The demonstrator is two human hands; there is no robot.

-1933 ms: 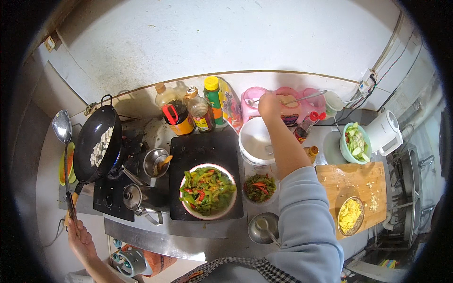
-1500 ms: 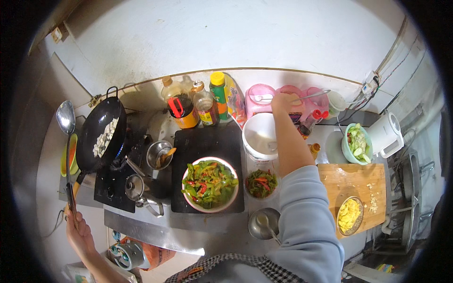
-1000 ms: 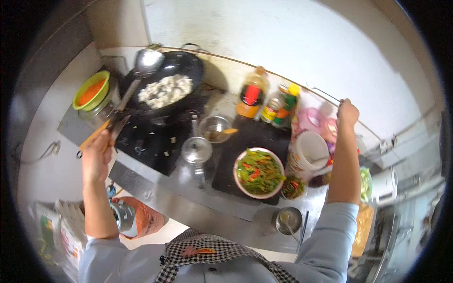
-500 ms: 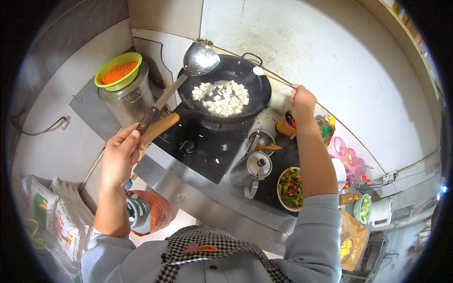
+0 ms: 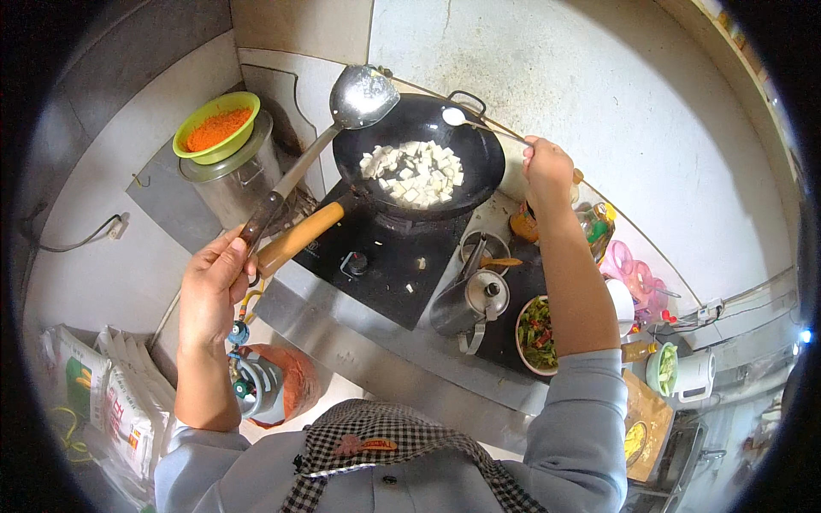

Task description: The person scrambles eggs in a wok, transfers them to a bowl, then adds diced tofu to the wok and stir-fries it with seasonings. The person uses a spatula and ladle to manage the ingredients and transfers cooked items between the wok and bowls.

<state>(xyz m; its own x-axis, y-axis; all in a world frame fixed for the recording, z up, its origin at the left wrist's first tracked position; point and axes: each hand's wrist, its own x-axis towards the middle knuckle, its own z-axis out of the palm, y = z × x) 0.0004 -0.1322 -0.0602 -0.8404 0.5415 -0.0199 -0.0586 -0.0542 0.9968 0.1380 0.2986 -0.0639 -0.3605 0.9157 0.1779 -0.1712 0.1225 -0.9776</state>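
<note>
A black wok point(image 5: 479, 171) with a wooden handle point(image 5: 301, 236) sits on the black stove point(image 5: 385, 261) and holds white cubes point(image 5: 415, 171). My left hand point(image 5: 215, 282) grips the long handle of a metal ladle point(image 5: 363, 92), whose bowl is raised over the wok's left rim. My right hand point(image 5: 547, 162) holds a small spoon point(image 5: 455, 115) with white powder, its bowl over the wok's far rim.
A green bowl of orange powder point(image 5: 215, 126) rests on a steel pot at left. A small kettle point(image 5: 475, 303), a bowl of green vegetables point(image 5: 534, 335), bottles point(image 5: 599, 222) and a wooden board point(image 5: 641, 419) lie to the right. A gas cylinder point(image 5: 265, 389) and sacks point(image 5: 98, 402) stand below.
The view has swung from the counter's right side to the wok. My right hand brought a small spoon of white powder from the pink containers to over the wok. The left hand keeps the ladle.
</note>
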